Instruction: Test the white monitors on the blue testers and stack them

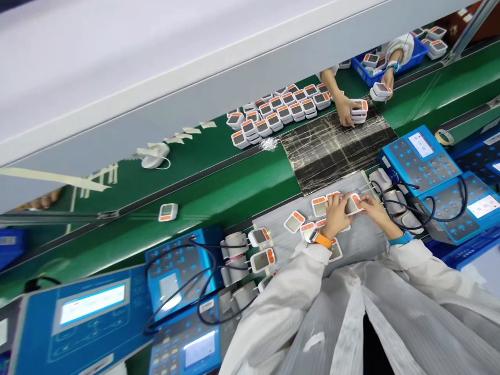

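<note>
Between both hands (335, 214) (375, 212), orange-trimmed device (352, 204)

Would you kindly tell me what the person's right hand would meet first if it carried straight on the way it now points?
The right hand would meet the white orange-ended unit first; its fingers seem to touch it, though depth is hard to judge from this view.

Left hand (335, 216) and right hand (377, 214) cover much of white device (353, 204); its screen partly hidden. Co-worker's arm (330, 83) goes behind long white bar (164, 67); rest of that person hidden. Blue bin (365, 67) partly hidden by same bar. Blue tester (82, 317) cut off by left edge. Tiny marks on tester screen (91, 303) too small to read.
</note>
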Demonstrator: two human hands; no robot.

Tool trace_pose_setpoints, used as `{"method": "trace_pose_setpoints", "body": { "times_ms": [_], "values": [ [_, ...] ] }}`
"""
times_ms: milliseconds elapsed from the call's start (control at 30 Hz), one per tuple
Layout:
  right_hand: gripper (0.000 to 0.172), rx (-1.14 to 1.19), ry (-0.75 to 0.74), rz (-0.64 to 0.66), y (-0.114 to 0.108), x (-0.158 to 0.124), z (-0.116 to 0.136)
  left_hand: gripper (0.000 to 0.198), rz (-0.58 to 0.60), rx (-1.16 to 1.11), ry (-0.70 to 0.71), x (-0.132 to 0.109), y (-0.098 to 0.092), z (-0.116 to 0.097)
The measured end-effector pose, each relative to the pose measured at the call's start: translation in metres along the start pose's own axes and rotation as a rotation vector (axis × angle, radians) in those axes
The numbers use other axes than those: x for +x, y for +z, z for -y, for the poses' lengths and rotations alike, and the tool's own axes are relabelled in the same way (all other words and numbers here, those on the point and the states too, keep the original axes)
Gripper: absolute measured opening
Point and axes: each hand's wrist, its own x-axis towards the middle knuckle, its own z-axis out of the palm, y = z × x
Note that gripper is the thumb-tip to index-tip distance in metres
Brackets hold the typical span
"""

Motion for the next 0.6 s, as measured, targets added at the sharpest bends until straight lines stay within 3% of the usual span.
{"method": "trace_pose_setpoints", "body": {
  "times_ms": [200,267,367,467,600],
  "values": [
    [0.043,-0.275,-0.163,-0.031,-0.006,0.005,-0.006,0.088,0.043,-0.040,0.010,0.006,0.001,0.003],
    [0.038,-0.472,-0.262,-0.035,-0.015,0.011,-0.003,0.082,-0.022,-0.139,-0.027,0.013,0.004,0.007],
    [0.026,-0.923,-0.482,-0.088,-0.033,0.026,0.006,0.076,-0.126,-0.464,-0.130,0.030,0.013,0.015],
    [0.026,-1.310,-0.645,0.044,-0.048,0.048,0.010,0.079,-0.105,-0.721,-0.171,0.049,0.029,0.022],
    [0.031,-1.402,-0.672,0.181,-0.055,0.071,0.007,0.078,-0.020,-0.695,-0.202,0.062,0.052,0.029]
  ]
}}
